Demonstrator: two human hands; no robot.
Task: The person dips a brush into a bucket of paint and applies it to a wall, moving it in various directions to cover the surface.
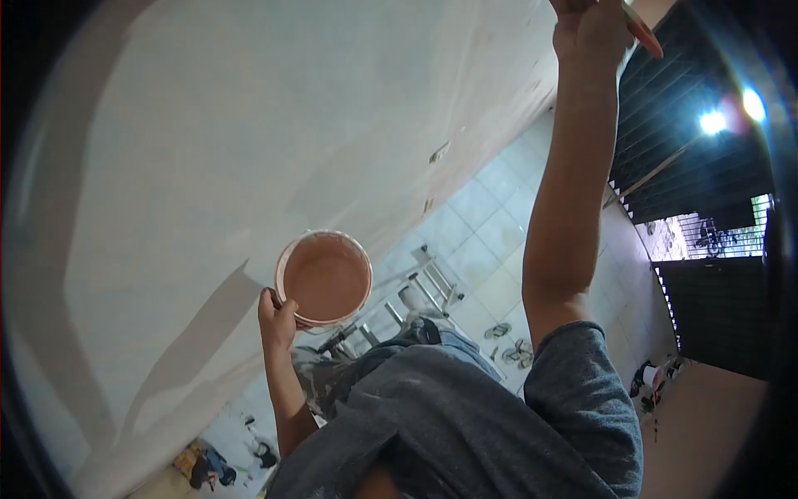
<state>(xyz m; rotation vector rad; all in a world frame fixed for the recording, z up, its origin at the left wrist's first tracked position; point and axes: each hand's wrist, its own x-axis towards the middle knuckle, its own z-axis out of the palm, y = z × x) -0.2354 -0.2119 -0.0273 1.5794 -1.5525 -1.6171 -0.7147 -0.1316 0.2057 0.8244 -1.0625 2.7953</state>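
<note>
My left hand [277,320] grips the rim of a paint bucket [284,249], thumb near the lip. Pinkish-brown paint [327,279] shows inside, and the bucket hangs beside the pale wall [249,125]. High at the top edge of the view, my right hand [592,29] is closed around what looks like a paintbrush; only its reddish-brown handle [647,37] sticks out, and the working end is out of view.
Below me stands a metal ladder [432,283] on the tiled floor [482,224]. Sandals [519,353] lie near it. A wall socket [439,153] sits low on the wall. Dark shutters [706,308] and bright lamps [713,123] are at the right; assorted items [208,466] lie at lower left.
</note>
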